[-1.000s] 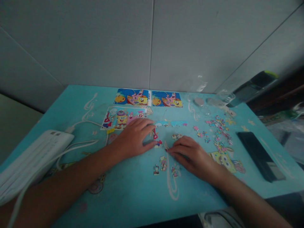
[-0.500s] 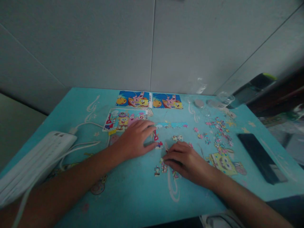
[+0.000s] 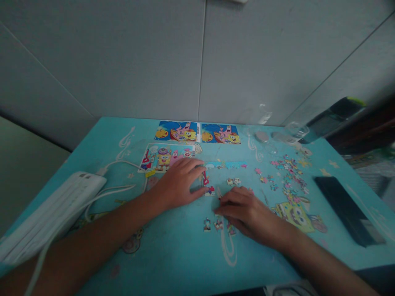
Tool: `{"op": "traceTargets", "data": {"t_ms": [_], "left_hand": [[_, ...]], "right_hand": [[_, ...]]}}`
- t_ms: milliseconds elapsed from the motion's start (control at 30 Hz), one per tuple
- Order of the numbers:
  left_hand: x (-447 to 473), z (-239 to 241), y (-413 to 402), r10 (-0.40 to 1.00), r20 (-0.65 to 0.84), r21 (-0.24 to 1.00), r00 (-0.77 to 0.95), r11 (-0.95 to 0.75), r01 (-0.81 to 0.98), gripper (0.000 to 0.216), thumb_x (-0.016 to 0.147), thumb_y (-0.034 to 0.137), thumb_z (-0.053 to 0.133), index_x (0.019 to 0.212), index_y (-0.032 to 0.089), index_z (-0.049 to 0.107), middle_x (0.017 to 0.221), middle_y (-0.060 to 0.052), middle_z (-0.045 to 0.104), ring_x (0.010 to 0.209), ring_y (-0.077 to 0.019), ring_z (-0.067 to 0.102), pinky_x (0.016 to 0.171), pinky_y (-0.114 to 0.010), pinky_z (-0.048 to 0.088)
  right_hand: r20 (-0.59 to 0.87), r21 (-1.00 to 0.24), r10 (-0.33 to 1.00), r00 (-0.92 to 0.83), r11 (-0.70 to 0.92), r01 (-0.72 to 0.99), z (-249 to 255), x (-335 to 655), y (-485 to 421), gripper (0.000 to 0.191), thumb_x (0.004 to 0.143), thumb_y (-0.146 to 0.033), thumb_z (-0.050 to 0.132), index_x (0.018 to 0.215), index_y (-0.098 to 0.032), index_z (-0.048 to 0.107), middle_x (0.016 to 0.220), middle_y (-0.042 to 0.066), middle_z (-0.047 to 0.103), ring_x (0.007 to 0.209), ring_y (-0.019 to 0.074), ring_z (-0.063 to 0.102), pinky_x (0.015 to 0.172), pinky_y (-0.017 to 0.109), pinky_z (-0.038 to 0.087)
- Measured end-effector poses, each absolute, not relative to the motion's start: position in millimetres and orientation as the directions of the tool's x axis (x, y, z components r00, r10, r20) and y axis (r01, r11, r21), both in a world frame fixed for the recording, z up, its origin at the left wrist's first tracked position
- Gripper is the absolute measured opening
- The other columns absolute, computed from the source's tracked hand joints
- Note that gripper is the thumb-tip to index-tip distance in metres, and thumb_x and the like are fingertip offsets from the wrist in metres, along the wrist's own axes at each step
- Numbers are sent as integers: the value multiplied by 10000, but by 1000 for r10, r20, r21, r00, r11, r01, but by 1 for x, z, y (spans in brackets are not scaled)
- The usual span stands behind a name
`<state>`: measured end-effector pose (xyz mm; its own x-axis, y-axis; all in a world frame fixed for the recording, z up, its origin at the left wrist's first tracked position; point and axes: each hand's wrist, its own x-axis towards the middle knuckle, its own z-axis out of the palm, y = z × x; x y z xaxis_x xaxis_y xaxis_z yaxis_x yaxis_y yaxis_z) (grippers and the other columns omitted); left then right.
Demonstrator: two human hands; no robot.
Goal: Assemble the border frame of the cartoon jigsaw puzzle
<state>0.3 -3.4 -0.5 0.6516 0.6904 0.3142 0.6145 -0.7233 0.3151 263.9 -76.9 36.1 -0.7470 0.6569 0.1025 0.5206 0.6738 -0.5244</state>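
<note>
My left hand (image 3: 183, 181) lies open with fingers spread, its fingertips at the left side of a partly joined jigsaw puzzle. That puzzle has a light blue top strip (image 3: 230, 165) and a red left edge (image 3: 205, 178). My right hand (image 3: 242, 207) is closed in a pinch low over the table, on a small puzzle piece mostly hidden by the fingers. Just below it lie loose puzzle pieces (image 3: 218, 223), one of them partly under the hand. A small joined group of pieces (image 3: 233, 181) sits above the right hand.
A picture card (image 3: 165, 158) lies behind my left hand, with two blue cards (image 3: 220, 134) near the wall. More pieces (image 3: 290, 174) are heaped at right, beside a dark flat object (image 3: 347, 209). A white power strip (image 3: 58, 213) with cables lies left. Clear containers (image 3: 296, 132) stand at back right.
My right hand has lifted slightly away from the loose pieces, and the upper piece at its fingertips no longer lies there. The left hand keeps its place. The whole view has shifted a little.
</note>
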Motion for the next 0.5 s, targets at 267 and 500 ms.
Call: {"op": "traceTargets", "data": {"t_ms": [267,500], "left_hand": [[0,1,-3,689,293,301,663,-724,620,545,908,554,606,1321,200,576,1356,-136,585,1278,-324,526,1112,-551,401],[-1,-2,-2,693,299,309,656,-721,621,546,905,552,615,1329,209,578,1372,-135,581,1289,-329,523,1119,-561,397]], "right_hand": [[2,-514,675,-738,634,578,44,258,-87,246,932,-470,691,986,-231,701,911,34,688,917,222,606,848,375,418],[24,-501,677,-735,645,577,41,261,-88,147,989,-355,636,974,-246,733,922,26,707,933,200,621,886,368,424]]}}
